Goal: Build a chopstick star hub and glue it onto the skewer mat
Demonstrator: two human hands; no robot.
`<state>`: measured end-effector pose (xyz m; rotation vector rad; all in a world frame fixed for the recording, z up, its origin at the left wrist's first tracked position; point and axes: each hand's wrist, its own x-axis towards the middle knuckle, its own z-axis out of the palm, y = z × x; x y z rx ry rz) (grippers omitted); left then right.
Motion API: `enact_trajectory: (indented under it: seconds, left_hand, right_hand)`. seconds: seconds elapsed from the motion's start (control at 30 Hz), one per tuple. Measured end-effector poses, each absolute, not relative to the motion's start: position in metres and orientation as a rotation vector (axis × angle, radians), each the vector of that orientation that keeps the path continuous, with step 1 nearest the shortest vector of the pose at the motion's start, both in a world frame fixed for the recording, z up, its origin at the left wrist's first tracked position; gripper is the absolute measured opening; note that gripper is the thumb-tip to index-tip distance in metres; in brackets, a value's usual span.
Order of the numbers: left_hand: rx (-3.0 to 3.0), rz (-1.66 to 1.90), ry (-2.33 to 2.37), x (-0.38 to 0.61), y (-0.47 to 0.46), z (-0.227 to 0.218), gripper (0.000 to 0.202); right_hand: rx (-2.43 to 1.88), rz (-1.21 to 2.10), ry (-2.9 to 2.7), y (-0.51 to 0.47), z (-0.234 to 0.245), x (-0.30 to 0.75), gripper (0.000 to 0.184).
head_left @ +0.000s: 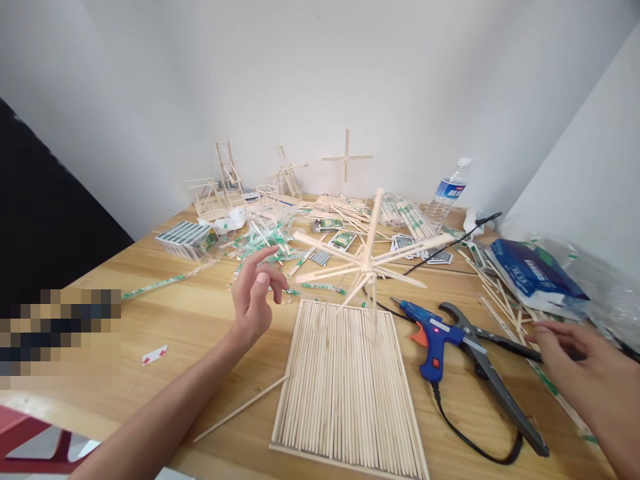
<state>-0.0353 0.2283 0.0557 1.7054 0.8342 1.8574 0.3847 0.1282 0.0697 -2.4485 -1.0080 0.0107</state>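
My left hand [255, 293] hovers left of a star-shaped frame of wooden sticks [367, 263], fingers loosely bent and apart, holding nothing. That frame stands on spoke-like legs over a flat panel of sticks laid side by side [345, 387]. My right hand [585, 360] is at the right, thumb and fingers drawn together beside loose sticks [503, 303] and the black handle of the large cutter [500, 380]. Whatever its fingertips grip is too small to make out. A blue glue gun [434, 337] with a lit red light lies between panel and cutter.
A single stick [240, 408] lies left of the panel. Behind are plastic wrappers [270, 230], a battery pack [185, 239], small stick models [227, 173] and a tilted water bottle [447, 193]. A blue packet [537, 270] sits at right; the glue gun's black cord [475, 447] loops in front.
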Motion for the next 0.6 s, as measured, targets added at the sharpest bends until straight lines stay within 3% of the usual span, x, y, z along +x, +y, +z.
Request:
enact_trajectory:
  seconds: [0.2,0.33,0.47,0.6]
  left_hand:
    - [1.999,1.775,0.632,-0.035,0.222,0.047,0.048]
    - [1.960,1.830,0.756,-0.037,0.221,0.048,0.038]
    - [1.824,1.859,1.037,-0.041,0.226,0.051,0.062]
    - [1.627,1.826,1.161,-0.042,0.231,0.050,0.058]
  right_hand:
    - [-2.403,0.003,-1.003,0.128,0.070,0.384,0.038]
    - [-2.399,0.036,-0.963,0.130,0.071,0.382,0.038]
    - [-2.396,0.049,-0.963,0.130,0.072,0.381,0.042]
    - [-2.421,0.070,-0.942,0.130,0.076,0.376,0.045]
